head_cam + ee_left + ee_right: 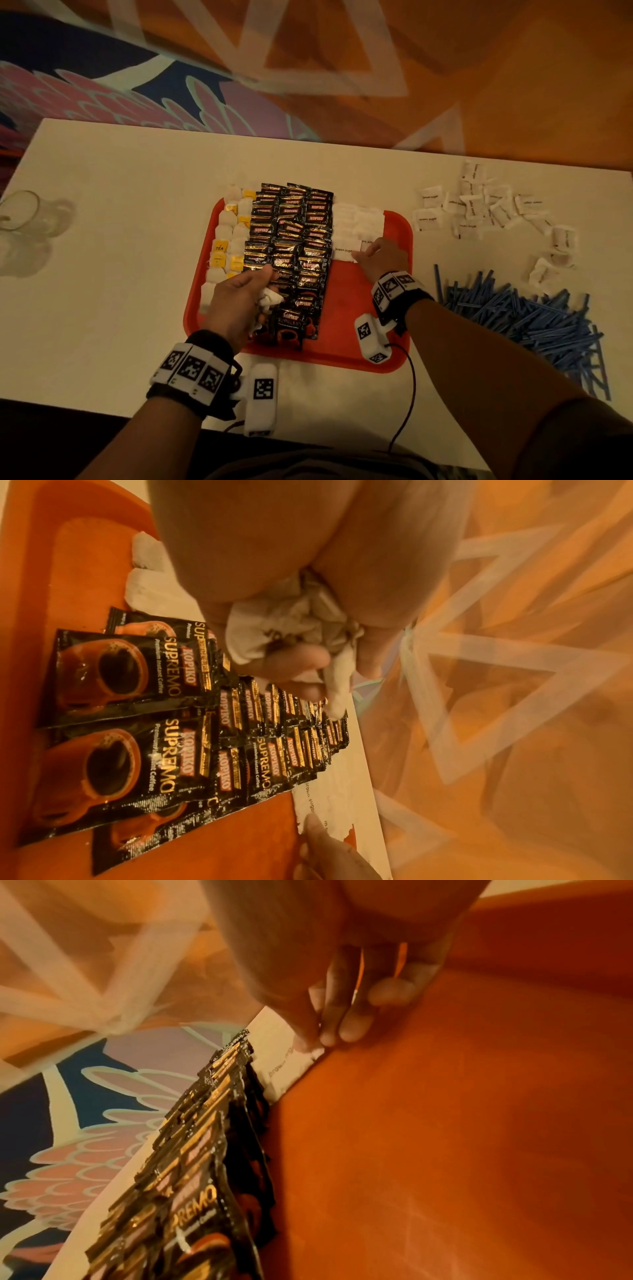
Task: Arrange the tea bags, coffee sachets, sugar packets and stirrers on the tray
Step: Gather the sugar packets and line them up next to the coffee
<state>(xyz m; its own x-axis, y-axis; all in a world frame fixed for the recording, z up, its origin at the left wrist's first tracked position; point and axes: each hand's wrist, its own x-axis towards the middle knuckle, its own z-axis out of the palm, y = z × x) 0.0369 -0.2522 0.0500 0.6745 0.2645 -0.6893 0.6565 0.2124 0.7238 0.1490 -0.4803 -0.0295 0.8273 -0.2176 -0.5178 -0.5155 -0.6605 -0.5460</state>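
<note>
Tray point(394, 226): red, under both my hands, on a white table point(130, 212).
Coffee sachets point(294, 240): black, in overlapped columns running away from me, between my two hands; long axes lie along the columns. I read "KOPIKO", "SUPREMO" and "Premium Instant Coffee".
Tea bags point(227, 246): white with yellow tags, in columns just left of my left hand; one tag reads "TEA".
Sugar packets point(358, 222): white, stacked in rows beyond my right hand, long axes crosswise; the nearest reads "brown sugar".
Loose sugar point(479, 209): scattered on the table, well right of my right hand, pointing every way; several read "brown sugar".
Stirrers point(534, 322): blue heap on the table right of my right forearm, mostly slanting away to the left.
Left hand point(239, 301): fingers curled round a crumpled bunch of white packets point(291, 626), above the sachets.
Right hand point(380, 260): fingertips point(352, 1028) pinching the near edge of the front sugar packet.
Glass point(20, 212): clear, far left of my left hand.
</note>
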